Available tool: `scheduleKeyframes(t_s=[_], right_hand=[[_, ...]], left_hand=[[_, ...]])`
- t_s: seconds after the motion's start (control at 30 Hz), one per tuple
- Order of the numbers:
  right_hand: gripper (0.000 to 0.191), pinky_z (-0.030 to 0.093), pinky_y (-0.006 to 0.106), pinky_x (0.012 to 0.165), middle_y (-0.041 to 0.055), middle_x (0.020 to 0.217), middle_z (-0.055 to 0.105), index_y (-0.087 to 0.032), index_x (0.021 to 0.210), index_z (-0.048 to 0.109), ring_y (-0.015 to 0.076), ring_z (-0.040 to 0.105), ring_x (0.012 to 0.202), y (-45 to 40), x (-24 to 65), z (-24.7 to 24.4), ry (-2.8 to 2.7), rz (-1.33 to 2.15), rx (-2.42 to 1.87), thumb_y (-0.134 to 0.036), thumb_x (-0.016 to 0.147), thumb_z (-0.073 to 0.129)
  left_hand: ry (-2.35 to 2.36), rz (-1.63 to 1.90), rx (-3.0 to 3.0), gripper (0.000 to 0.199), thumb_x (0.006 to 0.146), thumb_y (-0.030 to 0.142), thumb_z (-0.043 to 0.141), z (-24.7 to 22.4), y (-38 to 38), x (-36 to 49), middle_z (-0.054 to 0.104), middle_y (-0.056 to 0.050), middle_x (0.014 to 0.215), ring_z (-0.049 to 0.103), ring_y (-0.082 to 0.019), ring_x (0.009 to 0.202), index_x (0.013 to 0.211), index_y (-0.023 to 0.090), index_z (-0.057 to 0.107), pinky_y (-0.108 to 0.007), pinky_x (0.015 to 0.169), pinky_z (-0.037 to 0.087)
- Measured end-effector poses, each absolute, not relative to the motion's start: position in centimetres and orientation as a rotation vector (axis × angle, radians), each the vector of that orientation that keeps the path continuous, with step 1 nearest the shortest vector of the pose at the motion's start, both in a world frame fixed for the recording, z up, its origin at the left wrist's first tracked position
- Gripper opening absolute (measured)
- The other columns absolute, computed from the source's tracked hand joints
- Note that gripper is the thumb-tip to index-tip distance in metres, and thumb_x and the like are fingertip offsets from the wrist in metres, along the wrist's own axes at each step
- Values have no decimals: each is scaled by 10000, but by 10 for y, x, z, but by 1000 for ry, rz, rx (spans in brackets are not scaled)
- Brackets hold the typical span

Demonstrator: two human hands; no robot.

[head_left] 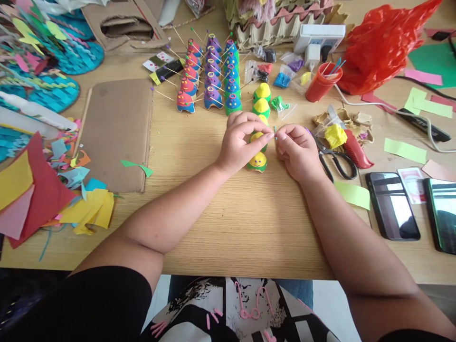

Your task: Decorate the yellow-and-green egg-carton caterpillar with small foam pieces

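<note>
Over the table, my left hand [242, 142] and my right hand [298, 151] meet fingertip to fingertip. Each is closed in a pinch, with a tiny bluish bit between them, too small to name. Beneath and between them runs a yellow and green egg-carton caterpillar [257, 162] with a small face on its front bump; my left fingers partly hide its middle. Behind stand three finished-looking caterpillars: a red and blue one [185, 100], a purple one [213, 96] and a blue and green one [233, 102], with thin sticks poking out from their sides.
Scissors [338, 161], a red cup [323, 83] of sticks and bagged clay, including a blue lump [282, 80], lie to the right. Further right is a phone [393, 205]. On the left are a cardboard sheet [117, 135] and paper scraps [90, 209]. A red plastic bag [384, 47] sits behind.
</note>
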State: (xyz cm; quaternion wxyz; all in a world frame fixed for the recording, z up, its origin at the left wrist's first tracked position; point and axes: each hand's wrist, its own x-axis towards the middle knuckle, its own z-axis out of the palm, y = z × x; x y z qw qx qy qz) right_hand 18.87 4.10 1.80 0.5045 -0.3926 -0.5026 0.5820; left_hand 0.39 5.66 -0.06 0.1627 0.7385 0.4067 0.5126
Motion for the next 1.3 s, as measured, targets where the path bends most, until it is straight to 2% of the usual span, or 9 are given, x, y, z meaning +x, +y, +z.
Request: scheduleKeyframes(t_s=[0.33, 0.63, 0.87, 1.3], right_hand=[[566, 152, 294, 460, -81, 556, 396, -273, 838, 619, 91, 257, 480, 41, 189, 17, -1230, 1406, -939, -746, 714, 904], [567, 131, 304, 459, -79, 574, 452, -270, 849, 576, 83, 249, 464, 41, 190, 16, -1191, 1422, -942, -741, 755, 878], [588, 169, 292, 456, -66, 581, 460, -265, 794, 550, 88, 273, 481, 42, 189, 14, -1198, 1378, -965, -787, 786, 819], [507, 149, 283, 441, -77, 544, 466, -245, 781, 627, 69, 253, 446, 46, 191, 5, -1170, 1395, -899, -676, 785, 893]], left_hand=[[1155, 1457, 2132, 327, 1023, 615, 678, -1, 56, 4, 774, -21, 1048, 694, -221, 1133, 1000, 315, 807, -459, 1113, 531], [1178, 1523, 2027, 405, 1059, 678, 564, -2, 58, 1, 797, -18, 1049, 714, -223, 1124, 1054, 350, 803, -482, 1122, 538], [1124, 1489, 2057, 390, 1060, 660, 579, 0, 57, 2, 794, -19, 1041, 718, -223, 1117, 1051, 344, 808, -479, 1128, 525], [1153, 1449, 2161, 383, 1089, 607, 554, 3, 52, 3, 784, -17, 1070, 694, -211, 1140, 1077, 321, 807, -435, 1131, 513]])
